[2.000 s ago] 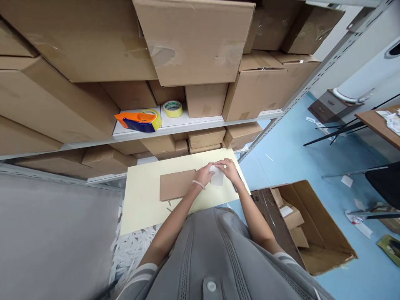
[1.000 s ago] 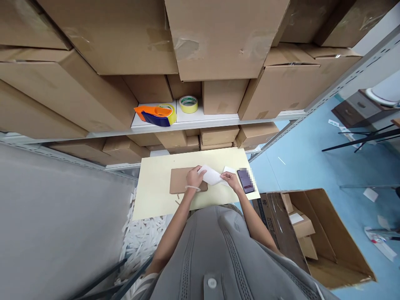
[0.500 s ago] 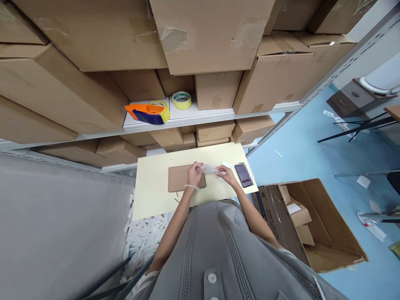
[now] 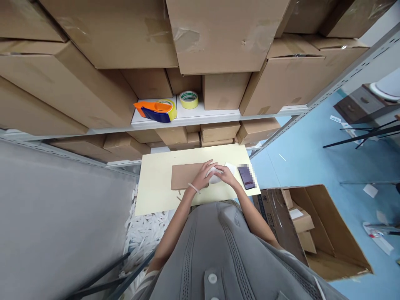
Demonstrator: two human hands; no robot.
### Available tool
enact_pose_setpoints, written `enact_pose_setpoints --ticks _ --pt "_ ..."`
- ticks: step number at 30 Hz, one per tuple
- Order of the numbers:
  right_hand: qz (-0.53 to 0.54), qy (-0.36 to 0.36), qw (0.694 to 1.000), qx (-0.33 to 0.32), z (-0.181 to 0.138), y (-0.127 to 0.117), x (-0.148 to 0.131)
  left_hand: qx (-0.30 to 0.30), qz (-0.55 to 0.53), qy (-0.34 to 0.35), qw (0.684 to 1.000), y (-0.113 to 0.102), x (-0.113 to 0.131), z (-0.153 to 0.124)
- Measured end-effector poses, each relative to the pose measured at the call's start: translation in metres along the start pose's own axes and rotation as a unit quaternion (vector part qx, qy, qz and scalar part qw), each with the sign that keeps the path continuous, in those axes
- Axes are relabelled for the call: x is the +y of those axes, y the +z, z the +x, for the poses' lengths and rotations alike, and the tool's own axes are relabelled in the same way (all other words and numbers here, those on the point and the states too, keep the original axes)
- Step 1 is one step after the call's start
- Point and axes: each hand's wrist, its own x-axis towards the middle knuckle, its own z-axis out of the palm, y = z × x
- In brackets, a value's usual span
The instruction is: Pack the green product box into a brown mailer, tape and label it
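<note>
Both hands met over the right end of the flat cardboard piece (image 4: 187,176) on the pale yellow desk (image 4: 156,187). Left hand (image 4: 204,175) lay palm down, fingers spread and pressed flat across the cardboard edge and the white sheet (image 4: 215,178). Right hand (image 4: 225,175) rested against the sheet from the other side, fingers curled onto it; whether pinched shut on it could not be told. Half a second earlier, held the sheet stretched in the air between both hands; now lowered and pressed down at the cardboard's end, mostly covered. Hands drawn closer together than before.

Left a second white slip (image 4: 231,167) just beyond the right hand, and a dark phone (image 4: 246,176) beside it near the desk's right edge, both unmoved. Above, on the white shelf (image 4: 215,116), an orange tape dispenser (image 4: 154,111) and a yellow tape roll (image 4: 189,99) among stacked cartons. Open carton (image 4: 331,246) on the blue floor to the right.
</note>
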Motion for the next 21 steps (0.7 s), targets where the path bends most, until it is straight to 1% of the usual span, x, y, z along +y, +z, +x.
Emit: enact_pose_setpoints --ticks 3,6,9,12,14,16,19,21 --pt "0.005 0.007 1.0 -0.025 -0.002 -0.002 -0.005 0.005 0.019 -0.016 1.0 -0.007 0.0 -0.002" --pt "0.009 0.03 0.999 -0.04 -0.005 -0.009 -0.006 0.002 0.046 -0.02 0.999 -0.013 -0.001 -0.005" --pt "0.006 0.044 0.999 -0.031 -0.008 -0.014 -0.004 0.009 0.076 -0.017 0.997 -0.014 0.001 -0.006" --pt "0.001 0.05 0.999 -0.007 -0.01 -0.015 -0.001 0.037 0.108 -0.035 0.993 -0.009 0.004 -0.005" --pt "-0.004 0.056 0.998 0.027 -0.01 -0.015 0.001 0.07 0.125 -0.044 0.989 -0.007 0.005 -0.003" --pt "-0.003 0.069 0.994 0.087 -0.012 -0.019 0.004 0.126 0.128 -0.048 0.983 -0.007 0.006 -0.004" --pt "-0.002 0.093 0.974 0.207 -0.016 -0.032 0.011 0.219 0.117 -0.053 0.967 -0.018 0.004 -0.007" --pt "-0.021 0.093 0.959 0.266 -0.021 -0.042 0.015 0.259 0.099 -0.057 0.959 -0.03 0.003 -0.01"
